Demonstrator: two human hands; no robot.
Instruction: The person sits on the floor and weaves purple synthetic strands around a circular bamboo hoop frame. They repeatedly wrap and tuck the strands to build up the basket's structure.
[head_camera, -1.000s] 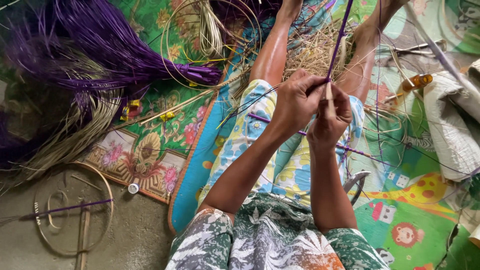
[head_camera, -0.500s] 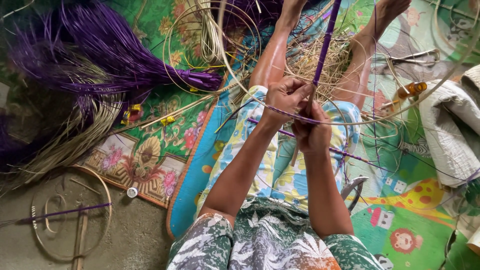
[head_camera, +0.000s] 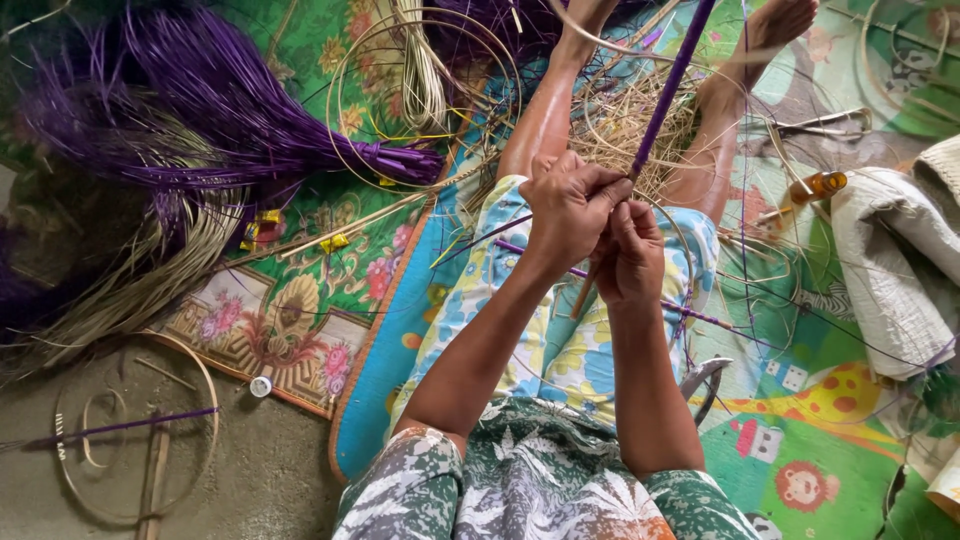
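Purple was the strip (head_camera: 668, 88) both hands worked on: a long, flat dyed length that rose from the fists and ran up and away past the top edge of the view. The left hand (head_camera: 568, 205) was curled tight around it, knuckles up, with the strip coming out between thumb and forefinger. The right hand (head_camera: 628, 255) sat just below and against the left, fingers also closed, pinching the lower part of the same strip; a pale stick end (head_camera: 583, 293) poked out beneath the two hands. Both hands hovered over the person's lap, above patterned blue and yellow shorts (head_camera: 560, 350), with bare legs stretched forward. Between the shins lay a loose nest of straw-coloured fibres (head_camera: 628, 125). To the left, on a flowered mat (head_camera: 300, 310), lay a big bundle of purple strands (head_camera: 200, 120) tied at its neck, and beside it a sheaf of undyed pale strands (head_camera: 130, 290). Thin cane hoops (head_camera: 425, 95) lay near the left knee. An amber bottle (head_camera: 815, 187) rested on its side to the right, near a folded grey cloth (head_camera: 890, 260)
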